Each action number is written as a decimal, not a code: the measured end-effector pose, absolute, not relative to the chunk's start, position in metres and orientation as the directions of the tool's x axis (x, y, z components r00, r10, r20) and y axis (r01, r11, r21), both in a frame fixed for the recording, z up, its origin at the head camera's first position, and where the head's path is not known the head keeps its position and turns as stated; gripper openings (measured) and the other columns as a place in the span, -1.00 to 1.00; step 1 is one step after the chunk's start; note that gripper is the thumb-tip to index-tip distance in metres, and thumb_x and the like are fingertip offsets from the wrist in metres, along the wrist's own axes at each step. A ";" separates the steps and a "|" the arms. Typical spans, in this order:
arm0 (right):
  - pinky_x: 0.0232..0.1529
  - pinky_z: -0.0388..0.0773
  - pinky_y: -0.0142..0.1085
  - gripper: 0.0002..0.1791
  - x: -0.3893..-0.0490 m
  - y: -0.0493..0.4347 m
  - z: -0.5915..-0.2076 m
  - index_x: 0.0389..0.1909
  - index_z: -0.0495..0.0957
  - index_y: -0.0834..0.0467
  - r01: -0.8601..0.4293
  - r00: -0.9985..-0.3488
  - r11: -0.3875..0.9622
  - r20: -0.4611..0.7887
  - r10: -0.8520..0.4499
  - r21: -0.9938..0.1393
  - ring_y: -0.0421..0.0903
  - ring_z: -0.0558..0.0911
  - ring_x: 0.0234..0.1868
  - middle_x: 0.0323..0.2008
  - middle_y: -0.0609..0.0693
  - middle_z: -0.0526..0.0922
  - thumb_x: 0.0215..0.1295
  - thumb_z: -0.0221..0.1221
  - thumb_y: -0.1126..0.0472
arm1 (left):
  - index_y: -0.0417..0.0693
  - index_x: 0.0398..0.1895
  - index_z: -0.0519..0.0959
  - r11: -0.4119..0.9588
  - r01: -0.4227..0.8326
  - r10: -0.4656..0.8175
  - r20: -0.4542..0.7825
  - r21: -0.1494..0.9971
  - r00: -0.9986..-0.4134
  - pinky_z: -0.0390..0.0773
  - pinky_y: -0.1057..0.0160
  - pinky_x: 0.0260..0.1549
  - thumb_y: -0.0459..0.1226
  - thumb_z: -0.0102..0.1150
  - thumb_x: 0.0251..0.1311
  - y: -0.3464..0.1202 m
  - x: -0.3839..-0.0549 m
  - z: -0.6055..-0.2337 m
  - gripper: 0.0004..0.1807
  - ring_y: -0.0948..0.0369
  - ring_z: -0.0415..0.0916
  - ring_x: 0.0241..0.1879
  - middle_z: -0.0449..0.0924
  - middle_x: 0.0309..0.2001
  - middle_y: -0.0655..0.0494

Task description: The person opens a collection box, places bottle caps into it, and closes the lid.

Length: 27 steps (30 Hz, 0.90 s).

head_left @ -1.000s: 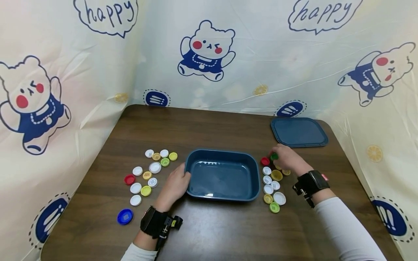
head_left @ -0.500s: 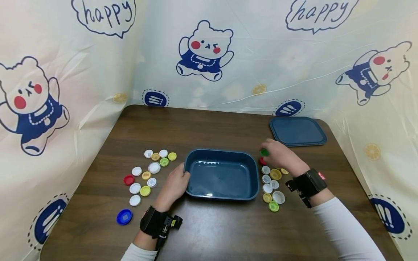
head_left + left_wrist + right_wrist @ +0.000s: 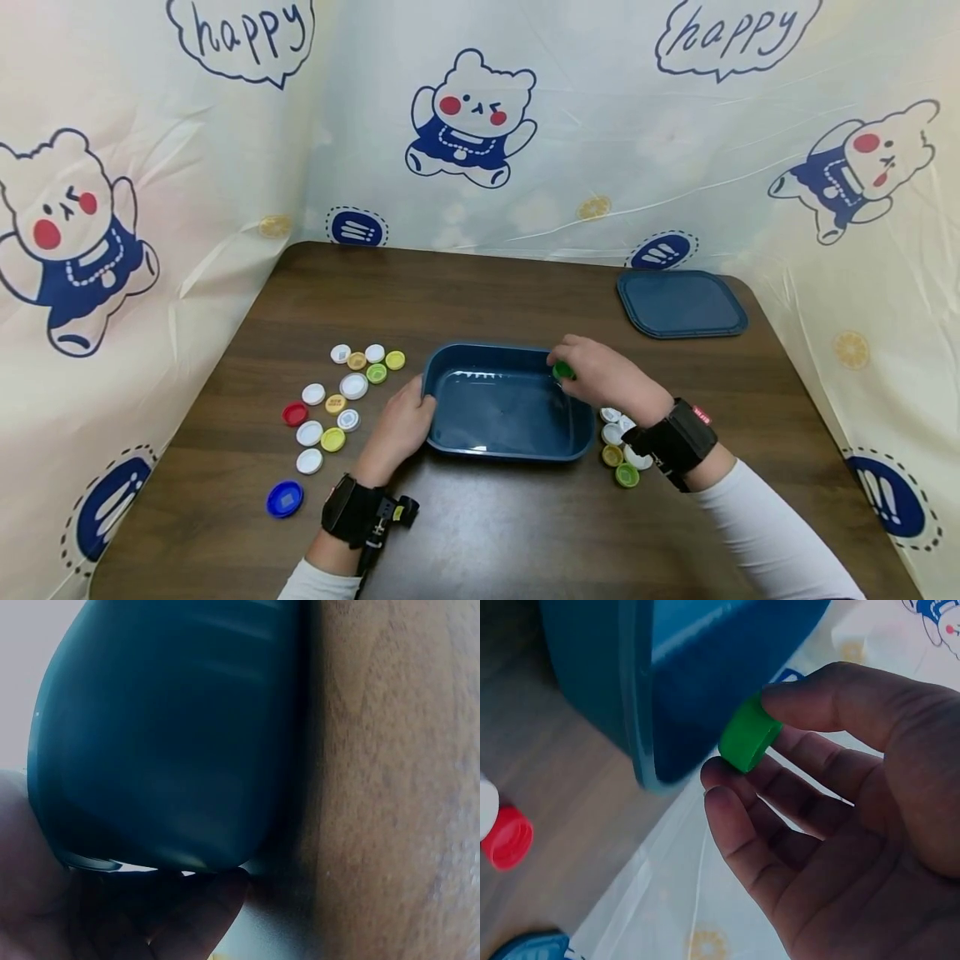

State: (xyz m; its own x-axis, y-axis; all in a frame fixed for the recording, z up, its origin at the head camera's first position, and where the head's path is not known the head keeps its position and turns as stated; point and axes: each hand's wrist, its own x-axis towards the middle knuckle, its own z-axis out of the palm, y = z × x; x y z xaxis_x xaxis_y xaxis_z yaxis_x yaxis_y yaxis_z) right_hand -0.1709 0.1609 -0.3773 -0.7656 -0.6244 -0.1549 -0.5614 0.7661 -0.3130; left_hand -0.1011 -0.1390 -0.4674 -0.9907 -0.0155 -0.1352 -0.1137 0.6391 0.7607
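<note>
A dark blue rectangular plastic box [image 3: 510, 417] stands on the table with no caps visible inside it. At its left end my left hand [image 3: 401, 425] grips the wall, thumb at the rim; the left wrist view shows fingers [image 3: 202, 919] against the box's outer side. Over the box's back right corner, my right hand [image 3: 607, 379] pinches a green bottle cap [image 3: 750, 735] between thumb and fingertips. In the right wrist view, the cap is just beyond the box's rim [image 3: 641, 750]. Part of the right-hand group of caps is hidden under my right forearm.
Several loose bottle caps [image 3: 354, 386] lie left of the box, with a larger blue cap [image 3: 285, 499] nearest the front. More caps [image 3: 627, 475] lie right of it. A red cap [image 3: 508, 838] shows in the right wrist view. A blue lid [image 3: 681, 304] rests at the back right.
My right hand has lifted the green cap from the right-hand group and carried it left, over the box's right end. My left hand has stayed on the box.
</note>
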 end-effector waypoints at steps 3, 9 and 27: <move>-0.16 0.56 -0.19 -0.67 -0.168 0.155 -0.383 0.07 0.62 0.27 -0.573 -0.759 0.761 -0.154 -0.633 -0.304 -0.06 0.51 -0.20 -0.10 0.09 0.54 0.29 0.28 0.35 | -0.21 0.29 0.42 0.640 -0.117 -0.016 -0.139 0.759 -0.990 0.47 -0.12 0.07 -0.29 -0.20 0.46 -0.139 -0.102 -0.468 -0.58 0.01 0.46 0.04 0.52 0.16 -0.12; -0.16 0.56 -0.20 -0.66 -0.165 0.149 -0.393 0.07 0.62 0.24 -0.562 -0.761 0.776 -0.188 -0.621 -0.287 -0.07 0.51 -0.21 -0.13 0.05 0.52 0.27 0.31 0.33 | -0.20 0.27 0.43 0.636 -0.120 -0.013 -0.145 0.762 -0.989 0.47 -0.10 0.06 -0.29 -0.21 0.46 -0.139 -0.101 -0.468 -0.59 0.02 0.45 0.02 0.52 0.13 -0.11; -0.03 0.56 -0.07 -0.55 -0.167 0.160 -0.389 0.23 0.53 0.24 -0.510 -0.809 0.799 -0.138 -0.571 -0.318 0.04 0.54 -0.02 0.12 0.20 0.52 0.31 0.25 0.33 | -0.20 0.31 0.40 0.643 -0.115 -0.010 -0.141 0.757 -0.990 0.44 -0.11 0.11 -0.28 -0.21 0.47 -0.138 -0.102 -0.467 -0.57 0.01 0.43 0.06 0.51 0.17 -0.12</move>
State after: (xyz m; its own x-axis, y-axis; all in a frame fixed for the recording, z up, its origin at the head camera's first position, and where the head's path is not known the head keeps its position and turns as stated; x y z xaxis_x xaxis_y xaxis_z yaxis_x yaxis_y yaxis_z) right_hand -0.1675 0.1596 -0.3888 -0.8090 -0.5713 -0.1384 -0.5101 0.7993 -0.3178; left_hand -0.1022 -0.1384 -0.4672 -0.9899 -0.0104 -0.1412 -0.1148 0.6431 0.7571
